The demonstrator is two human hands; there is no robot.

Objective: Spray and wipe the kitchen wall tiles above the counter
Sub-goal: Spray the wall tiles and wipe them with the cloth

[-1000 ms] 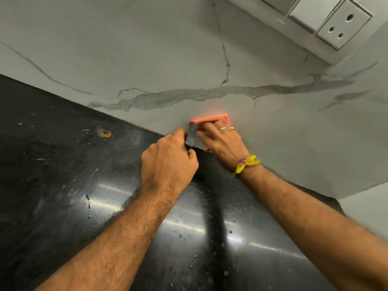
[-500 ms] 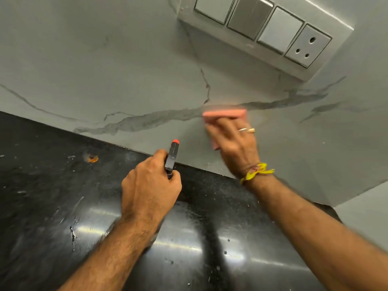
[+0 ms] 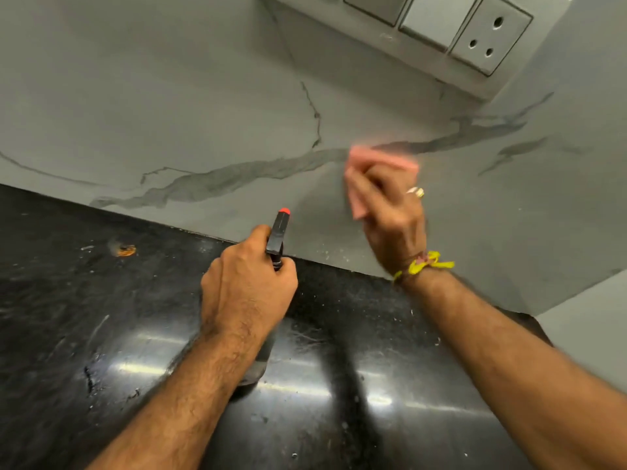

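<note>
Pink cloth point(image 3: 380, 157) (blurred) under right hand's point(image 3: 390, 212) clenched grip; spray bottle point(image 3: 279, 232) in left hand's point(image 3: 247, 283).

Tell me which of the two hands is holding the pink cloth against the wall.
The right hand, the one with rings and a yellow wrist thread, presses the pink cloth to the wall tiles. The left hand grips the spray bottle.

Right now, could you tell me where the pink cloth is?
The right hand presses the pink cloth against the wall tile, below the switch panel.
</note>
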